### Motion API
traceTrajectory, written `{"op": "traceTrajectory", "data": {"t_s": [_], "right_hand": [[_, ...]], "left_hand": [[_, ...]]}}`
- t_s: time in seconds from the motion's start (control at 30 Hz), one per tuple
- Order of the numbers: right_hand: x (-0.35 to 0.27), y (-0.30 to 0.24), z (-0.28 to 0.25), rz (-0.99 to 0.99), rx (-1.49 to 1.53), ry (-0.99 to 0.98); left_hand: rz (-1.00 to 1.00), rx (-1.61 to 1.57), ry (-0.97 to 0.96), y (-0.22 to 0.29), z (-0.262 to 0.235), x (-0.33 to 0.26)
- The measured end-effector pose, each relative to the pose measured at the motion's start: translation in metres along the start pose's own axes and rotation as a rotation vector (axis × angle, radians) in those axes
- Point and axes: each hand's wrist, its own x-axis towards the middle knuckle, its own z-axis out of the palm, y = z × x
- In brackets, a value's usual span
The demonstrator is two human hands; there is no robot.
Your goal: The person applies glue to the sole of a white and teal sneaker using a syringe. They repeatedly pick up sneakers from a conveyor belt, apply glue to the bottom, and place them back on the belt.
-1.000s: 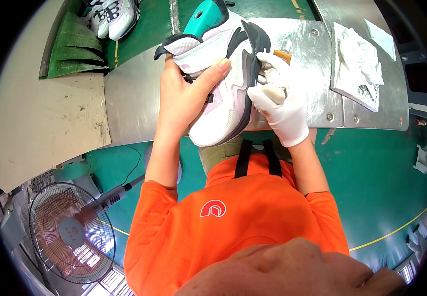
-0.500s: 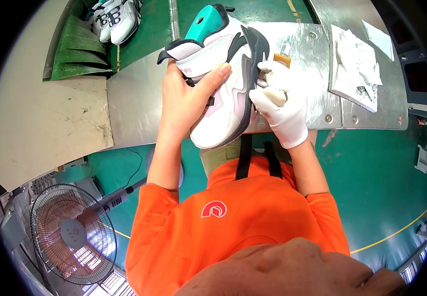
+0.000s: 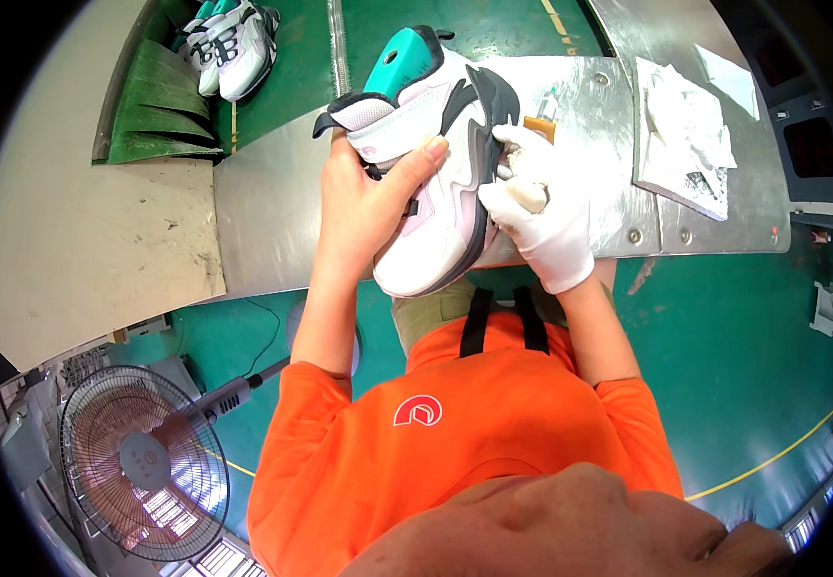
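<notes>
A white, pale pink and grey sneaker (image 3: 450, 183) with a black sole edge is held above the metal bench, toe toward me. A teal shoe last (image 3: 403, 63) with a round hole fills its opening. My bare left hand (image 3: 370, 197) grips it from the left, thumb across the upper near the strap and the other fingers hidden underneath. On the right, my white-gloved right hand (image 3: 549, 216) is closed at the sole's side edge. Its bent fingers pinch something small and cream-coloured that I cannot make out.
Behind my right hand lies a small clear bottle with an amber part (image 3: 540, 129). Crumpled white paper (image 3: 686, 125) rests on a pad at the right. More sneakers (image 3: 243, 53) stand on the green conveyor beyond green flaps (image 3: 162, 120). A floor fan (image 3: 145, 462) is at lower left.
The whole view has shifted slightly. The sneaker sits a little lower in it, and both hands keep nearly the same hold, the right one still at the sole edge.
</notes>
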Motion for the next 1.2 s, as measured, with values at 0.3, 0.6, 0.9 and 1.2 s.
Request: {"op": "traceTrajectory", "data": {"t_s": [0.3,0.6,0.9,1.2], "right_hand": [[0.002,0.003,0.004,-0.057,-0.014,0.027],[0.001,-0.001,-0.001,-0.063,-0.052,0.009],[-0.01,-0.001,-0.051,-0.123,-0.035,0.023],[-0.011,0.003,-0.125,0.12,0.265,0.202]], "left_hand": [[0.042,-0.017,0.032,-0.006,-0.002,0.003],[0.035,-0.042,0.025,-0.004,-0.001,0.004],[0.081,-0.06,0.121,-0.037,-0.041,0.082],[0.222,1.008,0.327,-0.099,-0.186,0.336]]}}
